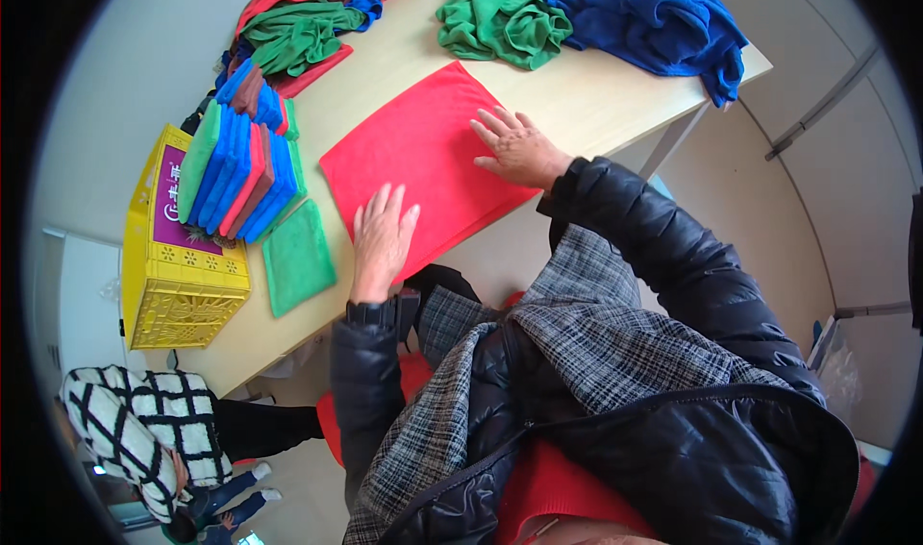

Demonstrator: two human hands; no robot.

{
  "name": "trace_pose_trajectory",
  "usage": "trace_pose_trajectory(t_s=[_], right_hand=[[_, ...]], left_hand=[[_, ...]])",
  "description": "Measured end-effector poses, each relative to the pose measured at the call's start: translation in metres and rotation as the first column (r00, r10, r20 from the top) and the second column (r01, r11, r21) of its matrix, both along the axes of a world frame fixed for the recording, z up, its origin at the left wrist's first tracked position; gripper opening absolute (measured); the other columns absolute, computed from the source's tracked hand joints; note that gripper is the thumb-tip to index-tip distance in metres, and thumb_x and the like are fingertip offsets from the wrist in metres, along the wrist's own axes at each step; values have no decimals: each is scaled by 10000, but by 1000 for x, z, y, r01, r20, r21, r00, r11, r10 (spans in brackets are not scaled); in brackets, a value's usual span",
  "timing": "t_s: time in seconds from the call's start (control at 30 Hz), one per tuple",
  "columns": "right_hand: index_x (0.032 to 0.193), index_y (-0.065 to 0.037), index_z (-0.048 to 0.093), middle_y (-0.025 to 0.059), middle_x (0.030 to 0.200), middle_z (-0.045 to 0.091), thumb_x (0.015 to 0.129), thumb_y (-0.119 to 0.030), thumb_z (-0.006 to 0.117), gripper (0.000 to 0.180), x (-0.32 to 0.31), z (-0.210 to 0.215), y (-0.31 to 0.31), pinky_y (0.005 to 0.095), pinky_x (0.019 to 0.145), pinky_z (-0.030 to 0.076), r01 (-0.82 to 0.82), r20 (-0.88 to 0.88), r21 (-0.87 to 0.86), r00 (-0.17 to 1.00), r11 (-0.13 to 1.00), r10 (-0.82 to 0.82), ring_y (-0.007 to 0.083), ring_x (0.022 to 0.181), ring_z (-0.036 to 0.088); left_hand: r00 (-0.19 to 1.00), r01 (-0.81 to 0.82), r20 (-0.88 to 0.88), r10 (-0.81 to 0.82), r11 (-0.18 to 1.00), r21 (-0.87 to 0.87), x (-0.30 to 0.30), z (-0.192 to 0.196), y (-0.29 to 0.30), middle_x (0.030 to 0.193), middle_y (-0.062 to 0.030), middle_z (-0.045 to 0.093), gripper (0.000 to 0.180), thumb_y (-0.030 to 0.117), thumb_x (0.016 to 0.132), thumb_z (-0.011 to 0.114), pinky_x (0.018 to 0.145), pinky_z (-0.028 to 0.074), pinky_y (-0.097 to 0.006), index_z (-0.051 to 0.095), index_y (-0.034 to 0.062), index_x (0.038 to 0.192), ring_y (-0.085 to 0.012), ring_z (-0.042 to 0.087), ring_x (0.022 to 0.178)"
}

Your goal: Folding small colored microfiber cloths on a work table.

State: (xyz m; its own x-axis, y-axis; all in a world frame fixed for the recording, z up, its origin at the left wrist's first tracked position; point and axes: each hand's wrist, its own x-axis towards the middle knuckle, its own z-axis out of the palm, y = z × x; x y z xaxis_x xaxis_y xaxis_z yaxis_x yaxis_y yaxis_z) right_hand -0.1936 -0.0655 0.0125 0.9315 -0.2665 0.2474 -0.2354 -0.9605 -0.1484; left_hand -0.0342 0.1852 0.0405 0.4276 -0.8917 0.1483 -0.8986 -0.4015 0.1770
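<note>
Red cloth (413, 151), four-cornered, mostly smooth, spread flat on a pale table (399, 55), near its edge

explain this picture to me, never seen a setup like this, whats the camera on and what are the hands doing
There is no robot here: these are a person's bare hands. The single picture comes from a wide fisheye camera worn on that person's head, looking down, so straight edges bend near the rim.

The left hand and right hand lie open on a flat red cloth; neither grips anything. Also on the table are a crumpled green cloth, a crumpled blue cloth, a mixed heap of cloths and a folded green cloth, near a yellow crate.
</note>
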Motion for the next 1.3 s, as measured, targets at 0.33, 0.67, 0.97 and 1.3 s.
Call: trace_pose_trajectory(t_s=[0.33,0.67,0.97,1.3], right_hand=[[1425,-17,490,168,1506,442,978,-468,493,635,-16,-24,17,462,1187,246,23,157,-3,987,1000,-22,324,1439,348],[1462,-26,447,152,1545,392,986,-483,467,660,-19,-18,8,457,1211,199,41,106,74,993,996,-49,322,1464,301],[1448,-23,458,146,1534,410,949,-436,531,652,-13,-6,21,453,1211,201,-5,167,118,986,993,-14,315,1465,301],[1440,-44,472,134,1536,416,967,-430,522,612,-22,-17,15,470,1200,230,56,132,63,989,996,-64,316,1456,318]], left_hand=[[939,345,-17,-345,939,4,45,-31,-203,1598,-174,296,651,461,1034,412,1203,221,-476,323,52,1532,-331,255,1490],[993,117,16,-118,991,59,81,-60,-280,1632,-118,247,759,586,999,391,1210,146,-548,274,90,1561,-287,186,1519],[1000,7,4,-7,994,112,121,-55,-282,1632,-112,244,748,591,1001,370,1210,154,-527,273,105,1562,-275,172,1521],[992,-119,56,111,974,193,102,-25,-131,1660,-117,159,784,628,998,326,1217,98,-546,212,123,1586,-288,117,1537]])
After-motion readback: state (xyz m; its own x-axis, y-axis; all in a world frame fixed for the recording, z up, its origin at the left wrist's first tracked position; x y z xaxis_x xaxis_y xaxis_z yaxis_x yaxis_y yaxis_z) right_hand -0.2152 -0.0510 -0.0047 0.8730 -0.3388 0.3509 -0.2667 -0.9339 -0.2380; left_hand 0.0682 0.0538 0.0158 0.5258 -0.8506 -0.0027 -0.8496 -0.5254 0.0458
